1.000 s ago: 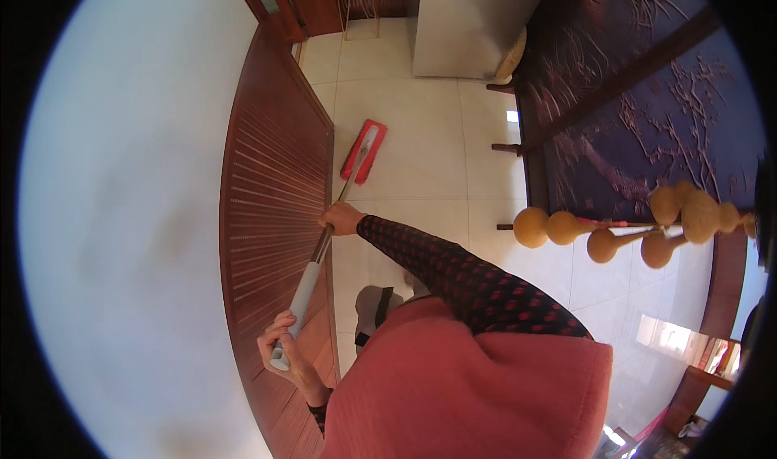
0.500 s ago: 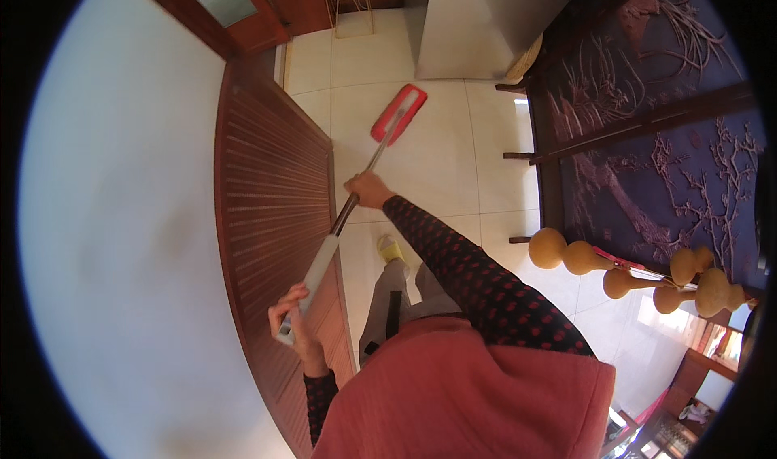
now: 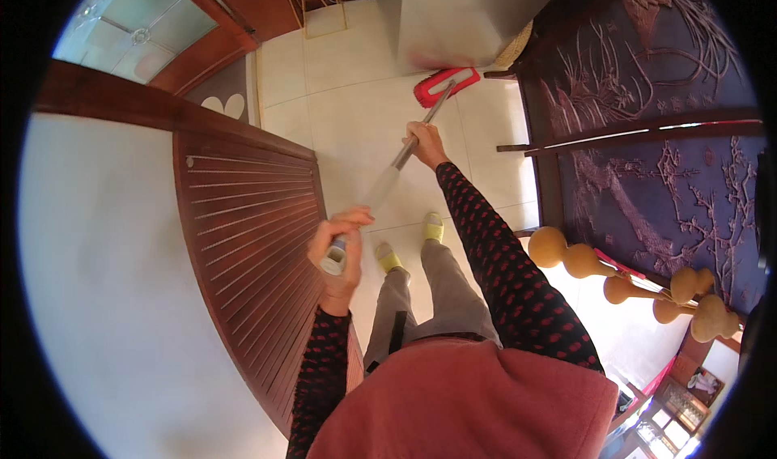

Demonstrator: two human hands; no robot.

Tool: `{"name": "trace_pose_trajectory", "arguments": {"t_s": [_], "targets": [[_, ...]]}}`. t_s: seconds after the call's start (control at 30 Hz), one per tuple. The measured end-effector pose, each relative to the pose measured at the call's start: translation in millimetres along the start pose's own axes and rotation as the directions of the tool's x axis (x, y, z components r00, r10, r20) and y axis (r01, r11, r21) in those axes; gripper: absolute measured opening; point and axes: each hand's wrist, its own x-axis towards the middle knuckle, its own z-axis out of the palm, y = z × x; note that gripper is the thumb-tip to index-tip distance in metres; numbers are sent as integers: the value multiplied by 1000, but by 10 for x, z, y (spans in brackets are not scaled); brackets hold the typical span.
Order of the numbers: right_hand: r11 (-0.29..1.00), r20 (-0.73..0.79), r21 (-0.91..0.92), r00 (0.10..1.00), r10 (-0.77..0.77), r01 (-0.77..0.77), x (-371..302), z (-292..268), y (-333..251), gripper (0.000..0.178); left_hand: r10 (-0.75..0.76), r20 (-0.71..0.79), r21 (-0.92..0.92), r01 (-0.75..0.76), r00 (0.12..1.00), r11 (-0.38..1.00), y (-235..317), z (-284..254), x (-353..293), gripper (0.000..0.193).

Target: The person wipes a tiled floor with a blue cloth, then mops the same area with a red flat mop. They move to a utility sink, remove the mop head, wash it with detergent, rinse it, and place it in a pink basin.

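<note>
The left hand (image 3: 325,244) curls around the end of the pale grip (image 3: 381,189) of the flat mop (image 3: 402,159). Up and to the right, the right hand (image 3: 428,142) is wrapped around the metal shaft (image 3: 442,103); beyond it, the red mop head (image 3: 430,90) rests on the tiled floor (image 3: 364,127).

head-worn left fisheye | faces down | torso (image 3: 465,402) near | floor (image 3: 360,123) farther

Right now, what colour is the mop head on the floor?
The mop head is red, around a pale top plate; it shows best in the head view.
</note>
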Motion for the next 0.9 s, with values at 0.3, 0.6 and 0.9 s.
{"name": "trace_pose_trajectory", "arguments": {"t_s": [0.3,0.6,0.9], "targets": [[991,-222,81,967,123,-107,-361,-58,-868,30,-135,22,-31,135,991,990,949,-400,727,16],[986,191,-85,969,154,-140,-768,-265,-1670,8,-232,-170,87,249,958,965,1490,-743,737,18],[992,254,75,960,-118,102,-500,-260,-1735,12,-8,-305,105,42,952,994,1711,-798,-214,19]]}}
